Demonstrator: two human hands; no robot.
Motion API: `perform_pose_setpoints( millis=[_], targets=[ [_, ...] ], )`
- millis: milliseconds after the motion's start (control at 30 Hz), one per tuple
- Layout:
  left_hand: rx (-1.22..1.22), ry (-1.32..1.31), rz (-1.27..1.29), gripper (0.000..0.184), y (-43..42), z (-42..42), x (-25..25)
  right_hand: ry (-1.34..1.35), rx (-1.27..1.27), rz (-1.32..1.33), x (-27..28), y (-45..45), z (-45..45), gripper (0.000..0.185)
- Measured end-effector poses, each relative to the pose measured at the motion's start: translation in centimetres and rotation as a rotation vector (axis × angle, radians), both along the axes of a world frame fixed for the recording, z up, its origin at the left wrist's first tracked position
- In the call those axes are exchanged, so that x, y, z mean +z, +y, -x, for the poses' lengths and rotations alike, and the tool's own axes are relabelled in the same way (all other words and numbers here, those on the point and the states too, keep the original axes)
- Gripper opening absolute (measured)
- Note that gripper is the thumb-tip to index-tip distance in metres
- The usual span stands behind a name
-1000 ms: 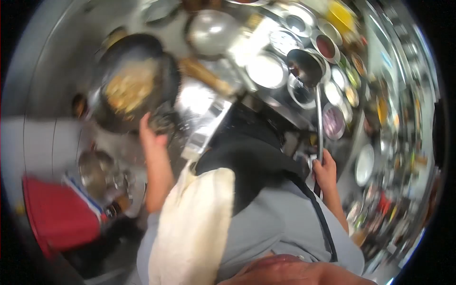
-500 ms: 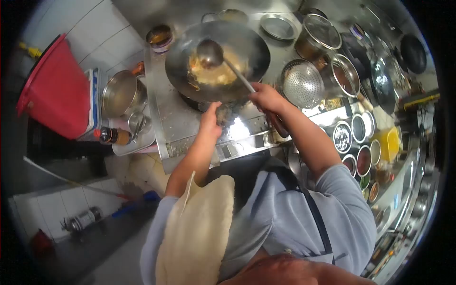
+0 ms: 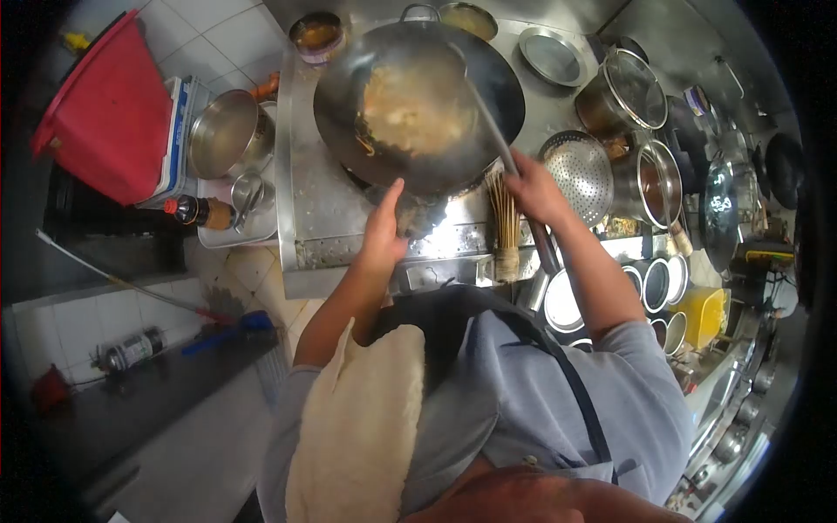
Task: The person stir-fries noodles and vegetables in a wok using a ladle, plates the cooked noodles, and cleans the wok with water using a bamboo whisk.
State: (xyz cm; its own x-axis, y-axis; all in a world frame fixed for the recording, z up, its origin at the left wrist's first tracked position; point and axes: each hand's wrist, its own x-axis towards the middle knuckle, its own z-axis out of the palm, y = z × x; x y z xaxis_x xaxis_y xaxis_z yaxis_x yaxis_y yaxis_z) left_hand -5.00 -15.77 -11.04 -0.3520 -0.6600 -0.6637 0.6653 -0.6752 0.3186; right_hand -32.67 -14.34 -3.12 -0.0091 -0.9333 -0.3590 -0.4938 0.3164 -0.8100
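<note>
A large dark wok (image 3: 501,109) sits on the steel stove, with steaming, light-coloured food (image 3: 410,113) in it. My right hand (image 3: 536,190) is wrapped round the long handle of a ladle (image 3: 493,126), whose head is over the right part of the wok, blurred by steam. At the wok's near edge is my left hand (image 3: 385,228), fingers pointing up and partly hidden; whether it grips a cloth or the rim there is unclear. A bamboo brush (image 3: 506,235) stands just left of the ladle's lower handle.
Right of the wok are a perforated strainer (image 3: 575,179) and lidded pots (image 3: 623,91). A steel bowl (image 3: 225,139), a sauce bottle (image 3: 199,211) and a red bin (image 3: 109,109) stand at left. White-rimmed containers (image 3: 565,301) and a yellow container (image 3: 700,315) are at the lower right.
My right hand has come over from the containers at right to the wok with the ladle. Since half a second ago, the ladle head has moved from the wok's middle-left to its right.
</note>
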Motion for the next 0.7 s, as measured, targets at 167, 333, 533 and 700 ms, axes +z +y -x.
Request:
perform_pose_setpoints(
  millis=[167, 333, 533, 700],
  targets=[
    [-0.018, 0.043, -0.017, 0.039, -0.3, 0.4, -1.0, 0.258, 0.116, 0.034, -2.1, -7.6, 1.2, 0.063],
    [-0.088, -0.037, 0.057, 0.031, -1.5, -0.1, -5.4, 0.676, 0.533, -0.052, 6.0, -7.2, 2.5, 0.066],
    [-0.193, -0.107, 0.184, 0.019, 1.1, -0.6, -3.5, 0.824, 0.563, 0.013, 10.8, 2.1, 3.9, 0.07],
    [0.088, -0.177, 0.088, 0.018, 7.5, 0.0, 2.9, 0.583, 0.541, -0.151, 14.3, 11.7, 1.9, 0.071]
  ],
)
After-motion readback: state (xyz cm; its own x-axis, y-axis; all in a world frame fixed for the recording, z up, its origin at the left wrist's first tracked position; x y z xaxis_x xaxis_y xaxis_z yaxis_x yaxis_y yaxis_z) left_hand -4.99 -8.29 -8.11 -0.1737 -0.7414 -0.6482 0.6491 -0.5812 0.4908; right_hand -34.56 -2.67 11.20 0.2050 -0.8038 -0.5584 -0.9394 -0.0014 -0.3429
